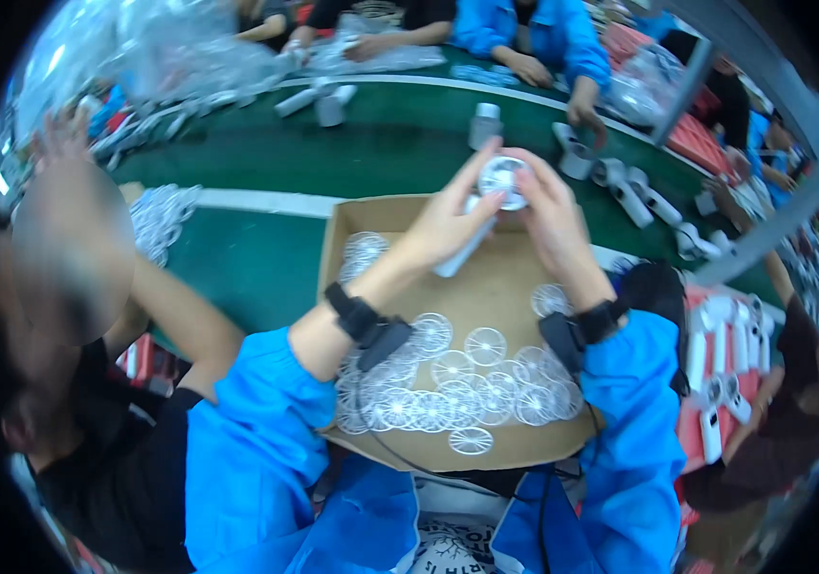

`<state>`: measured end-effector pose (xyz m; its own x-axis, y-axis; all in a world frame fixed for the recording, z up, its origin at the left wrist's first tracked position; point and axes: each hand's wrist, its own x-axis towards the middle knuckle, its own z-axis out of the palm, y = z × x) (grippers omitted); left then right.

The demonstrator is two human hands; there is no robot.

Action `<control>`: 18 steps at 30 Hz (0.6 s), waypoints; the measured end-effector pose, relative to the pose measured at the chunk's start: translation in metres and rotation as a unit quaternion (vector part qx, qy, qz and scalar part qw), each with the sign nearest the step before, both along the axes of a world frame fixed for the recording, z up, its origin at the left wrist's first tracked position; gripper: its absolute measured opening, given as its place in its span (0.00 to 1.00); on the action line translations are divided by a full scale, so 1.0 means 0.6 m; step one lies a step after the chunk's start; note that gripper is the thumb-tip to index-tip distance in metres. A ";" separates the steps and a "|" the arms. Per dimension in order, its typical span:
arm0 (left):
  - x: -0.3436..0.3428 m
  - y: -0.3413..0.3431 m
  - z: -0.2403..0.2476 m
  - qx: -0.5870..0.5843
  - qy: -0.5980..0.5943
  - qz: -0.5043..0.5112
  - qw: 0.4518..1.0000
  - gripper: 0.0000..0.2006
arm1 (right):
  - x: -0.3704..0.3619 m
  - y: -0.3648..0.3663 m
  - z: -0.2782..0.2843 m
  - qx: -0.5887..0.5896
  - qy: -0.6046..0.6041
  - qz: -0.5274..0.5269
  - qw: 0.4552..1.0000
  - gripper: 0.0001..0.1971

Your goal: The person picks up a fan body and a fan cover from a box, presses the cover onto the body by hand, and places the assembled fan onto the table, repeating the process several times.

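Note:
Above a cardboard box, both my hands hold a white handheld fan (pixel 466 249) with a round head and a straight handle slanting down to the left. My left hand (pixel 448 222) is closed around the handle side, its thumb at the round head. My right hand (pixel 551 209) grips the head from the right, fingers curled around its rim and thumb on its face. The cardboard box (pixel 476 282) sits below my wrists. Many round white spoked fan grilles (pixel 431 333) lie loosely in it, mostly along its near side and left.
On the green work surface (pixel 247 143) stand a clear bottle-like piece (pixel 485 124) and several white fans (pixel 631 196). A pile of white cords (pixel 163 218) lies left. A co-worker's arm (pixel 175 297) is close at left; others work across. Red trays (pixel 706 407) with fans are at right.

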<state>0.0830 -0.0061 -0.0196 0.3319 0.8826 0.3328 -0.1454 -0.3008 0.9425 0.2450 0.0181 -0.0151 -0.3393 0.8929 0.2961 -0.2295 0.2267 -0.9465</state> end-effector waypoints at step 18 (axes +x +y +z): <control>-0.063 0.045 -0.042 0.154 0.409 0.161 0.885 0.18 | 0.458 0.195 -0.099 0.055 -0.619 -0.403 0.672 0.19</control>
